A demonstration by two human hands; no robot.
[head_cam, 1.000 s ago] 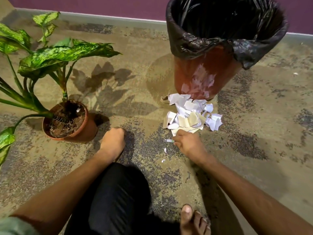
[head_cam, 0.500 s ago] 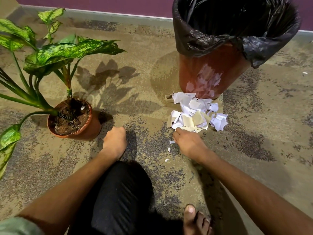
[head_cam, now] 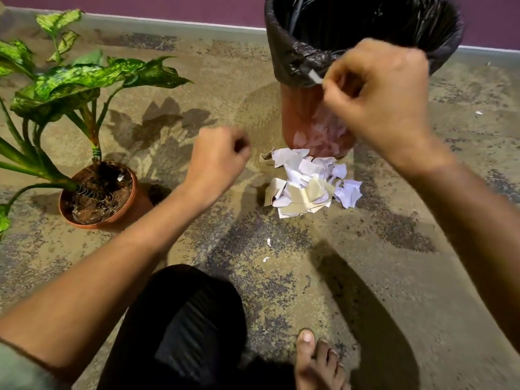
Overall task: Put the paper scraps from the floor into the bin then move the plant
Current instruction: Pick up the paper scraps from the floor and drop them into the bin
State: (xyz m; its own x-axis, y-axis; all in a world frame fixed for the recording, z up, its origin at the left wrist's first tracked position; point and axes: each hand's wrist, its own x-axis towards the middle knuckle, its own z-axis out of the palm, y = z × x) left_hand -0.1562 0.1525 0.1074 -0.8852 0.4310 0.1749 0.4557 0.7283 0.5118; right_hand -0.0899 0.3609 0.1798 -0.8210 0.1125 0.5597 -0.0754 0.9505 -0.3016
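A pile of white and tan paper scraps (head_cam: 306, 182) lies on the floor against the foot of an orange bin (head_cam: 304, 119) lined with a black bag (head_cam: 292, 60). My right hand (head_cam: 382, 94) is raised in front of the bin's rim, pinching a small white paper scrap (head_cam: 314, 77) between its fingertips. My left hand (head_cam: 216, 161) hovers in a loose fist above the floor, left of the pile, with nothing seen in it. A leafy green plant (head_cam: 84, 77) stands in a terracotta pot (head_cam: 123, 212) at the left.
Two tiny scraps (head_cam: 268, 242) lie on the mottled floor in front of the pile. My knee in black cloth (head_cam: 185, 322) and my bare foot (head_cam: 318, 361) are at the bottom. A purple wall (head_cam: 168, 7) runs behind the bin.
My right hand has risen from the floor beside the pile to the bin's rim with a small scrap. My left hand has lifted off the floor and curled.
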